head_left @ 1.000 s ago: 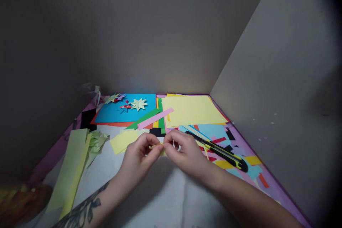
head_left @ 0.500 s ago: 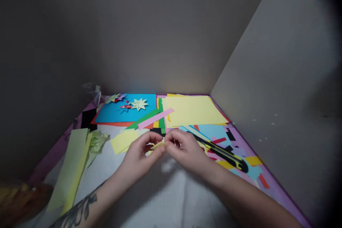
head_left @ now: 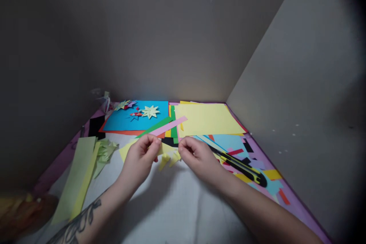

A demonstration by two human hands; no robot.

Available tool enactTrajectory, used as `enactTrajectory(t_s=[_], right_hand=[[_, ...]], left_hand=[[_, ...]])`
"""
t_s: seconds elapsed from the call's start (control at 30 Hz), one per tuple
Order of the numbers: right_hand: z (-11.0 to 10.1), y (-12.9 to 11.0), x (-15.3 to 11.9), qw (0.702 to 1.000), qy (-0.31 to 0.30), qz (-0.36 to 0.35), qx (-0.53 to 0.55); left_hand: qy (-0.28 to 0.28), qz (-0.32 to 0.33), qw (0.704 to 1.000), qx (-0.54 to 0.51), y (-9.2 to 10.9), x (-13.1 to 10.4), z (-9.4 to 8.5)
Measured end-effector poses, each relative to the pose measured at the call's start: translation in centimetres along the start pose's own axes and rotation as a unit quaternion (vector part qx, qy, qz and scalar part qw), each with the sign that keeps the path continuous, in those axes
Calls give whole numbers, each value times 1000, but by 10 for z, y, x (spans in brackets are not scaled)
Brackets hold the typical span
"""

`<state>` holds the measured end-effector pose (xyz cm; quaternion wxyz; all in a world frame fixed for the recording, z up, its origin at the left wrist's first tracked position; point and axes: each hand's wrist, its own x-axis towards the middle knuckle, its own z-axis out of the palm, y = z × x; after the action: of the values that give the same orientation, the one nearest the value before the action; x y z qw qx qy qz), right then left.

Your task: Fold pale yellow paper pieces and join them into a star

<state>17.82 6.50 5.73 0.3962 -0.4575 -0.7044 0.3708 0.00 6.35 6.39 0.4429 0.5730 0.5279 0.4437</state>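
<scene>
My left hand point(head_left: 143, 154) is closed in a pinch on a small yellow paper piece point(head_left: 166, 148), which reaches from its fingertips toward the right. My right hand point(head_left: 196, 154) is also pinched, close to that piece's right end; what its fingertips hold is too small to make out. Small folded yellow paper pieces point(head_left: 164, 161) are between and just below the hands. Behind my left hand, flat yellow paper point(head_left: 125, 150) is partly covered.
A cutter knife point(head_left: 243, 167) rests among colored scraps on the right. Folded stars point(head_left: 150, 112) sit on blue paper point(head_left: 122, 122). Large yellow sheets point(head_left: 208, 118) are at the back. Long pale strips point(head_left: 76, 175) and crumpled green paper point(head_left: 104, 154) are at left.
My hands have moved apart, the left one shifting left. The yellow paper between them now shows more, and small folded pieces are visible below it.
</scene>
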Motion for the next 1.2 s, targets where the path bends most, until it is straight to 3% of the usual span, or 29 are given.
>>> enactTrajectory(t_s=[0.2, 0.37, 0.7, 0.97, 1.2], right_hand=[[1, -2, 0, 998, 45, 19, 43], [5, 1, -2, 1000, 16, -4, 16], [8, 3, -5, 999, 17, -21, 29], [7, 5, -5, 998, -1, 11, 63], [6, 5, -5, 999, 3, 2, 32]], left_hand=[[-32, 1, 999, -4, -3, -1, 8], [-32, 12, 999, -15, -5, -2, 12], [-62, -40, 996, -58, -7, -2, 9], [-27, -36, 998, -42, -2, -1, 7], [-32, -8, 999, -29, -4, 0, 4]])
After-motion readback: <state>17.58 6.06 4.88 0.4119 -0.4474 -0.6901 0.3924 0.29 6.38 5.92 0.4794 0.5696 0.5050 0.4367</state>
